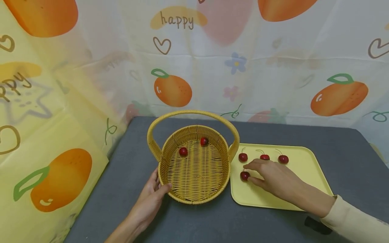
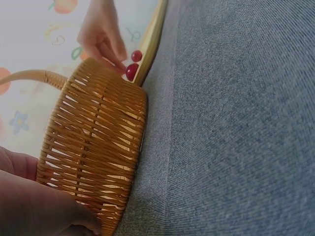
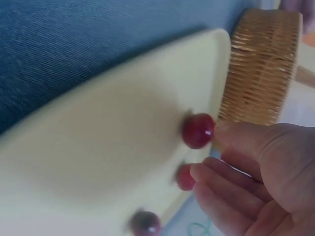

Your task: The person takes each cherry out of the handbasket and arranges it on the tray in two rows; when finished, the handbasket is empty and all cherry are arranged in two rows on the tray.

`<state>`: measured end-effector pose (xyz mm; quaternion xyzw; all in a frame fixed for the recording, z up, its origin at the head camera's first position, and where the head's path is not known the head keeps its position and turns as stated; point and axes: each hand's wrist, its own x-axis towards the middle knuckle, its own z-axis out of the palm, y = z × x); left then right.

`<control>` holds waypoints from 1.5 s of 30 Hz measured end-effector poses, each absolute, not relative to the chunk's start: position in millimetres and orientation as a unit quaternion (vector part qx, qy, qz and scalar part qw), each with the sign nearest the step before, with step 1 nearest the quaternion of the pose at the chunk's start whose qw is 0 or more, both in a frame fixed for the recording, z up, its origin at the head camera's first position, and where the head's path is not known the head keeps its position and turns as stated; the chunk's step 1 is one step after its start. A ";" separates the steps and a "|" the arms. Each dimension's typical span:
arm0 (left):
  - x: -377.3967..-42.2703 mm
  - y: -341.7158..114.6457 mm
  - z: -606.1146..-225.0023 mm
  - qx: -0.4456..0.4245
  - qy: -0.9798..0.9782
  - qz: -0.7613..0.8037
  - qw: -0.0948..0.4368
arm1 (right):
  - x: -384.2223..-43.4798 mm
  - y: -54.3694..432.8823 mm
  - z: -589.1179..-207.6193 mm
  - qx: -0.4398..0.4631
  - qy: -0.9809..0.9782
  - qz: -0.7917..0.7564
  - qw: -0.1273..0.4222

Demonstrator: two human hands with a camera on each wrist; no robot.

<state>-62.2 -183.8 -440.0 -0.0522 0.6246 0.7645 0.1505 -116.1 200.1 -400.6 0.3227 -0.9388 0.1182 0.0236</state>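
The left hand grips the near left side of a round wicker basket, its thumb over the rim and fingers against the outside. Inside the basket lie one dark red cherry and a second red one with a dark patch. Above a yellow tray, the right hand has its thumb and fingers parted around the nearest cherry. The thumb is at that cherry's side in the right wrist view; whether they touch I cannot tell. The fingers are apart from it.
Farther back on the tray sit three stemmed cherries: a left one, a middle one partly behind the right hand, and a right one. The basket's tall handle arches up. A dark object lies near the right sleeve.
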 end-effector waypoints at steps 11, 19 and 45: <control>-62.3 -185.3 -438.6 -0.052 0.625 0.765 0.148 | -97.7 177.5 -351.9 0.338 -0.929 0.146 0.032; -61.3 -188.0 -437.5 -0.054 0.627 0.763 0.147 | -85.6 133.5 -334.5 0.410 -0.889 0.203 0.005; -61.2 -185.0 -442.0 -0.046 0.623 0.769 0.136 | -191.8 -29.4 -343.2 0.302 -0.946 0.101 -0.060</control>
